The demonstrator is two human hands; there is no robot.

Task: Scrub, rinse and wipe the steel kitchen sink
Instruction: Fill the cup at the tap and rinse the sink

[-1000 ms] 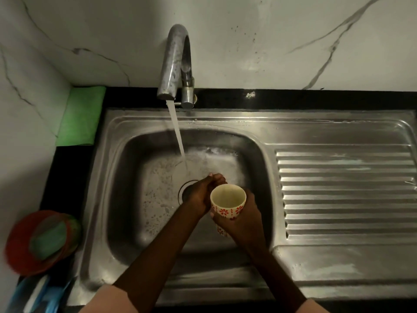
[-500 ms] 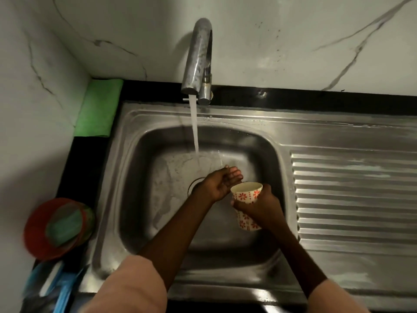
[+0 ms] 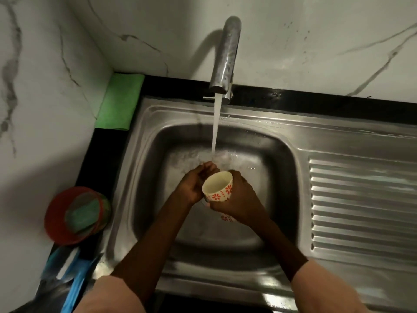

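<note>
two bare forearms reach in from the bottom edge. each upper arm wears a loose, pale peach-pink sleeve ending above the elbow: the left sleeve (image 3: 108, 297) and the right sleeve (image 3: 327, 288). no rings or bands show on the wrists.

Sink (image 3: 144, 177) is brushed steel, satin sheen rather than mirror, wet and streaky in the basin, with a ribbed drainboard (image 3: 361, 199) pressed from the same sheet. Tap (image 3: 225, 53) is metal too, duller and spotted. Walls (image 3: 316, 30) look like smooth marble-pattern tile, grey veins, slight gloss. Counter strip (image 3: 338, 105) is glossy black stone (or something like it). Green cloth (image 3: 119, 100) is soft and matt. Cup (image 3: 217, 187) looks like matt paper, printed with flowers. Red bowl (image 3: 58, 218) is shiny plastic.
</note>
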